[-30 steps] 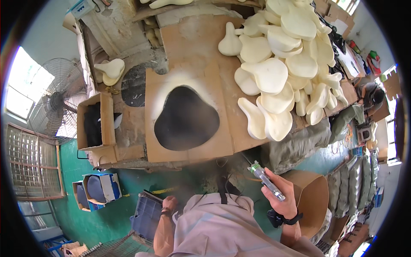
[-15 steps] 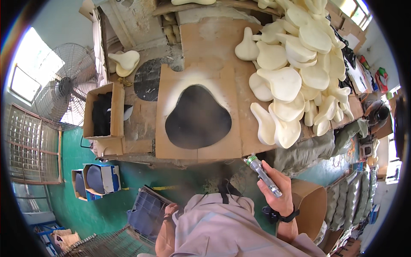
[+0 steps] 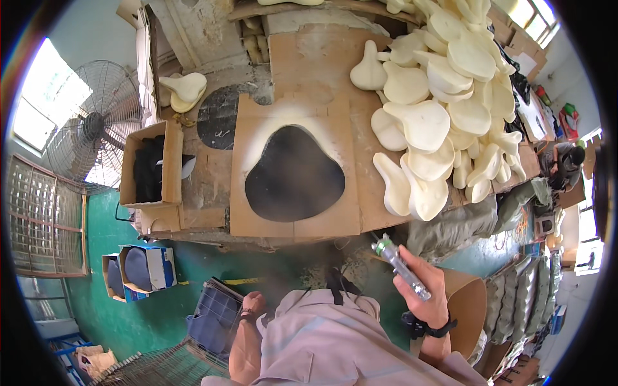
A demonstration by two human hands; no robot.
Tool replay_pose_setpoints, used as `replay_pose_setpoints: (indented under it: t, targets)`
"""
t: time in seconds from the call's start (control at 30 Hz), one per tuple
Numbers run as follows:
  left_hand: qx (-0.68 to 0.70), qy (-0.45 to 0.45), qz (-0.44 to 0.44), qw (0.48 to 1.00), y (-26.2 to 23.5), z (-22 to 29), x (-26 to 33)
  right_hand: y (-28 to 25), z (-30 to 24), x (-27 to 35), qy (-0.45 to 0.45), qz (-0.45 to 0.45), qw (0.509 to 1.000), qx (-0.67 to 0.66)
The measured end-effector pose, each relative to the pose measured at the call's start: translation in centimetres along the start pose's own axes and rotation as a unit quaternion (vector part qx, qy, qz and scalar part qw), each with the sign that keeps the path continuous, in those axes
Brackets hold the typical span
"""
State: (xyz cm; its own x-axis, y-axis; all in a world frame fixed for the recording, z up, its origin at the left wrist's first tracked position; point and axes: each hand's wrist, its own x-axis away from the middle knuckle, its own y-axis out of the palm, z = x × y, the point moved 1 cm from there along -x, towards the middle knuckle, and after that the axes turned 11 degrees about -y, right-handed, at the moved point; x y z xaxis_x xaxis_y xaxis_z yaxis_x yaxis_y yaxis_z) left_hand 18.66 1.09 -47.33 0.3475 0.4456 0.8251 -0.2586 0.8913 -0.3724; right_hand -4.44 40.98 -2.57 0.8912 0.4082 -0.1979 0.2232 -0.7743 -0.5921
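My right hand [image 3: 423, 287] is closed round a silver spray gun [image 3: 404, 268] with a green ring near its tip, in front of the table's near edge. A faint dark haze hangs before the table. On a cardboard sheet [image 3: 352, 206] lies a dark, rounded-triangle piece [image 3: 295, 174], with white overspray round its upper edge. Low at my left side, my left hand [image 3: 253, 302] is beside a wire crate of dark blue pads [image 3: 207, 329]. Its fingers are mostly hidden, and I cannot tell whether it holds anything.
Cream foam bicycle-saddle pads [image 3: 421, 125] are heaped on the table's right. A cardboard box [image 3: 170, 164] of black pieces stands at its left, near a large fan [image 3: 93, 125]. Boxed dark pads [image 3: 137, 269] sit on the green floor. Another person [image 3: 563, 164] is at far right.
My right hand and the spray gun have moved slightly right and down. My left hand has risen a little beside the wire crate. The dark piece stays on the cardboard.
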Motion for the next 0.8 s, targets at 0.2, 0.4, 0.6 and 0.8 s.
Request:
replay_pose_setpoints:
  t: [0.2,0.4,0.6,0.8]
  targets:
    - [-0.037,-0.001,-0.031,0.999,-0.2,1.0,0.8,-0.5,0.3,2.3,-0.002,-0.056,0.998,-0.001]
    - [-0.171,-0.01,-0.012,0.985,-0.2,-0.4,0.4,-0.6,0.3,1.9,-0.004,-0.036,0.999,-0.013]
    - [-0.064,-0.019,-0.032,0.997,0.0,1.6,2.3,-0.1,0.7,1.8,0.008,-0.034,0.999,-0.019]
    - [-0.146,0.172,-0.044,0.973,-0.2,-4.5,-5.8,-1.0,0.4,1.5,0.014,0.015,1.0,-0.014]
